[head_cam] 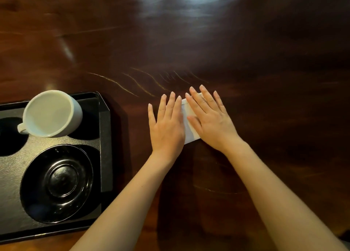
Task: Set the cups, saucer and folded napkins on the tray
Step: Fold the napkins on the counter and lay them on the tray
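A white folded napkin [189,125] lies on the dark wooden table, to the right of the tray. My left hand [166,125] and my right hand [210,120] both press flat on it with fingers spread, covering most of it; only a strip shows between them. On the black tray [105,148] at the left stand a white cup [51,114], handle pointing left, and a black saucer [56,183] nearer to me. The hands are apart from the tray.
The glossy dark wooden table [208,42] stretches away beyond the hands, with pale scratches [140,82] just past my fingertips and a bright reflection at the top. The tray runs off the left edge of the view.
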